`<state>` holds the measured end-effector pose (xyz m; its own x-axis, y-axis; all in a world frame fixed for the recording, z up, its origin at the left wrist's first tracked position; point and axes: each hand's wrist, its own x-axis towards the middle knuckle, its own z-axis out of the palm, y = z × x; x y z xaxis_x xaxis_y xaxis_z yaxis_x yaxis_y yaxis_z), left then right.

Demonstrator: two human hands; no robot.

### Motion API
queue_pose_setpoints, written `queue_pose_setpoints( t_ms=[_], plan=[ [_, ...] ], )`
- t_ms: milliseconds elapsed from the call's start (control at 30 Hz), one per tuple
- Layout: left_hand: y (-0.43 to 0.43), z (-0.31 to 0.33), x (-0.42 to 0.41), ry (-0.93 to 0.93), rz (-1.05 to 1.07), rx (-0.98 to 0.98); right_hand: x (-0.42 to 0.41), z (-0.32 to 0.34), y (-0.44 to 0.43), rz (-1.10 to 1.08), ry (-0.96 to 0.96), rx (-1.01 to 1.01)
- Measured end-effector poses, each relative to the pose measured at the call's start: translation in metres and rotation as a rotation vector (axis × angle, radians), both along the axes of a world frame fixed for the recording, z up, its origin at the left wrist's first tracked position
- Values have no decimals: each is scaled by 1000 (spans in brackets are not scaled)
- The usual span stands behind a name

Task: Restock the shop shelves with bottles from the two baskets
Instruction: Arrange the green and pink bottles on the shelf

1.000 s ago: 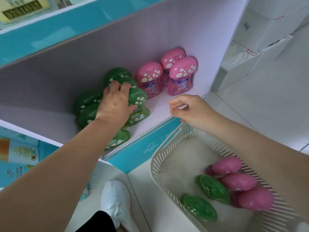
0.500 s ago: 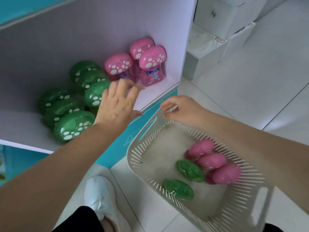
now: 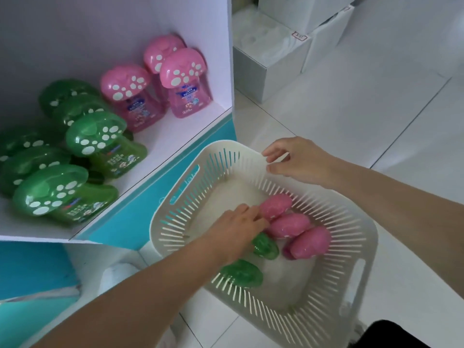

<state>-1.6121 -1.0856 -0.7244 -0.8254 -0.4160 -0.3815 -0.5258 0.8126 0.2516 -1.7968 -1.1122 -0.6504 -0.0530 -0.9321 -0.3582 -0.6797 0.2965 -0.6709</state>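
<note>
A white slotted basket stands on the floor beside the shelf. In it lie three pink bottles and two green bottles. My left hand reaches down into the basket, lying over one green bottle, with its straight fingertips touching a pink bottle. My right hand pinches the basket's far rim between thumb and fingers. On the white shelf stand several green mushroom-cap bottles at the left and three pink ones at the right.
The shelf's white side wall ends just behind the basket. White cartons are stacked on the tiled floor beyond it. A teal shelf front runs below the board. My white shoe is near the basket's left side.
My left hand let go of a green bottle on the shelf and dropped into the basket. My right hand moved to the basket's rim. The view tilted down and right.
</note>
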Motion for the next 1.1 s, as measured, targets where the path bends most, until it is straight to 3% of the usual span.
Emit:
queue_pose_setpoints(
  t_ms=[167,533,933,1100],
  plan=[
    [16,-31,-8,-43,-47,41,3,-9,1,-24,-63,-5],
    [-1,-40,2,-67,-46,138,5,-23,4,30,-3,34],
    [-45,47,39,81,30,27,31,4,-14,60,-52,-81],
    [-64,99,73,243,150,-9,54,23,-28,103,-69,-132]
  ],
)
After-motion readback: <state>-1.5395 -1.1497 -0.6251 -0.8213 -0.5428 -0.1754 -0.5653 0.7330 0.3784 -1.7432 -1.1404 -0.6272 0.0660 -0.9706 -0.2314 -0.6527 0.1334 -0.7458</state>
